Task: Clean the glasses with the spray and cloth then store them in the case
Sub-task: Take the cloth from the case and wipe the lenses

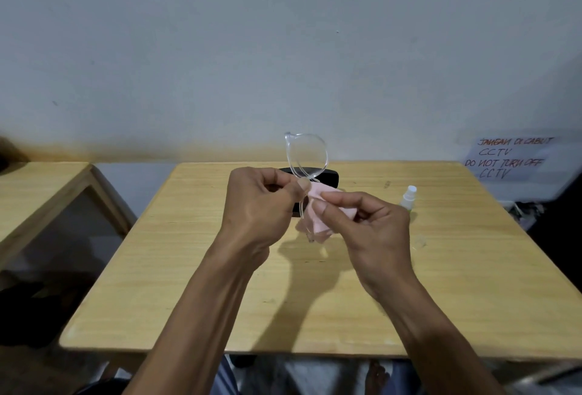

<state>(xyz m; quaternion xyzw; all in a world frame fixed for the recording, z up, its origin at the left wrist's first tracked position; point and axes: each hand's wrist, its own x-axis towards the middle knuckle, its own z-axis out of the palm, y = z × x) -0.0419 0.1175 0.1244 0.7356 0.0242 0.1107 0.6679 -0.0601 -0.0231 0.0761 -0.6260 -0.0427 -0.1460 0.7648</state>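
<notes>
The glasses (306,155), clear-framed, are held up in the air above the middle of the wooden surface (195,284), turned on end so that one lens rises above the hands and the other end of the frame hangs down between them. The left hand (261,205) pinches the frame near the bridge, thumb and fingers closed on it. Just to its right, touching the glasses, the right hand (365,227) has its thumb and fingers pressed together on a pink cloth (318,221), which is folded over the lower lens; loose cloth hangs below the fingers.

Behind the left hand, farther from the person, the black case (327,174) lies on the surface, mostly hidden by the hands and the glasses; whether it is open or closed cannot be told. Beyond the right hand and slightly to its right, a small spray bottle (408,197) with a white cap stands upright on the surface, partly hidden by the knuckles.

Well off to the right, by the wall, a handwritten sign (510,156) mentions CCTV. Far to the left of the left hand is a second wooden table (41,193).
</notes>
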